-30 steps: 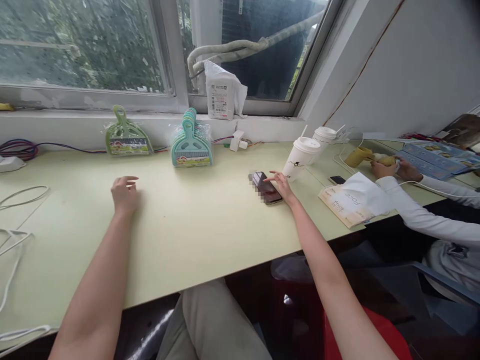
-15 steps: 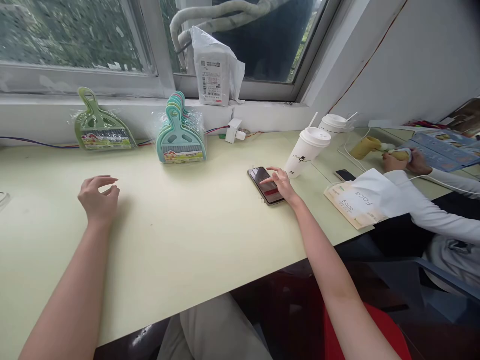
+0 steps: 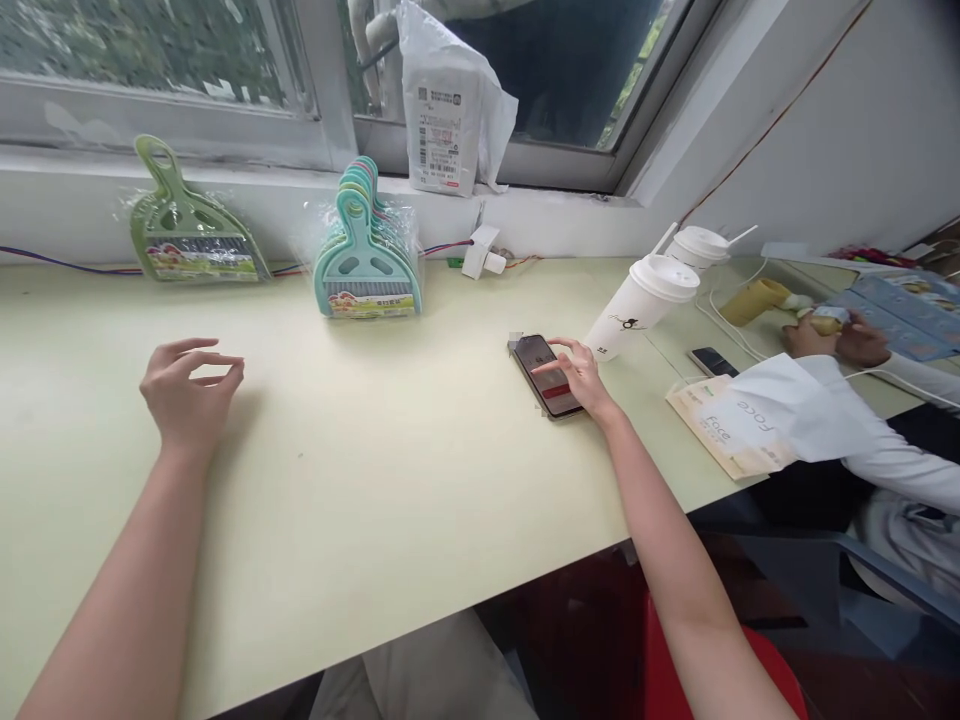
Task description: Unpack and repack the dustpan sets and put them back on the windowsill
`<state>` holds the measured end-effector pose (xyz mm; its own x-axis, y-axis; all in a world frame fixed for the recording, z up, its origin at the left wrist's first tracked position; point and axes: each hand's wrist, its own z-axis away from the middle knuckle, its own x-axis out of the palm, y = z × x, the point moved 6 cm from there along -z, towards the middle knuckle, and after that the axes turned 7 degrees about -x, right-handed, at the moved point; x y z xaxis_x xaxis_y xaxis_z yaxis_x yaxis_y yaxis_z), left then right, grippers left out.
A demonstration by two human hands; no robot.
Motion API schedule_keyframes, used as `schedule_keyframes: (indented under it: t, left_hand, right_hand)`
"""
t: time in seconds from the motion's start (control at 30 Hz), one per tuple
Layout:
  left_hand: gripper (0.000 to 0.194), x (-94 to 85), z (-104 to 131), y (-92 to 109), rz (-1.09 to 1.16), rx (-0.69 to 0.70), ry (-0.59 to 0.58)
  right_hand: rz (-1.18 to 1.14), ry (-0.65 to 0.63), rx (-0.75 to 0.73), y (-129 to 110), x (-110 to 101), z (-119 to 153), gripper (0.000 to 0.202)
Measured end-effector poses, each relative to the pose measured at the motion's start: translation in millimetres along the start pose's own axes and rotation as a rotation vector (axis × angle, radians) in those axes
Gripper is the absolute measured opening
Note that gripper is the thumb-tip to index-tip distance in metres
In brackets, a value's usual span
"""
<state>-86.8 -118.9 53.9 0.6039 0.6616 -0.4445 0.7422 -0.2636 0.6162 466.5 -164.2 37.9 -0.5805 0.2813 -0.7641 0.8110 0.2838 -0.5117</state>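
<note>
My right hand (image 3: pixel 582 380) is over a dark smartphone (image 3: pixel 548 378) lying on the table. Its fingers are spread, with the index finger stretched across the screen, which shows a red band low down. Whether the fingertip touches the glass I cannot tell. On the left, my left hand (image 3: pixel 189 392) is held above the bare tabletop. Its thumb and index fingertip meet in a loose ring, and I see nothing between them. A white lidded paper cup (image 3: pixel 637 310) with a straw stands just beyond my right hand.
Wrapped dustpan-and-brush sets, one green (image 3: pixel 187 235) and a teal stack (image 3: pixel 367 265), lean against the wall. A white packet (image 3: pixel 442 130) sits on the sill. To the right are a second cup (image 3: pixel 697 245), a tissue pack (image 3: pixel 724 430), another phone (image 3: pixel 712 362) and a co-worker's hands (image 3: pixel 859 340).
The view has shifted slightly, so most things sit differently in the picture. My left thumb and index fingertip have come together. My right hand stays over the phone.
</note>
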Motion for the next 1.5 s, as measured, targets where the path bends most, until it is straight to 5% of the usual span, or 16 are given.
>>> schedule_keyframes:
  t: [1.5]
  left_hand:
    - [0.017,0.9,0,0,-0.011,-0.120,-0.066]
  right_hand:
    - [-0.071,-0.012,0.007,1,-3,0,0.058]
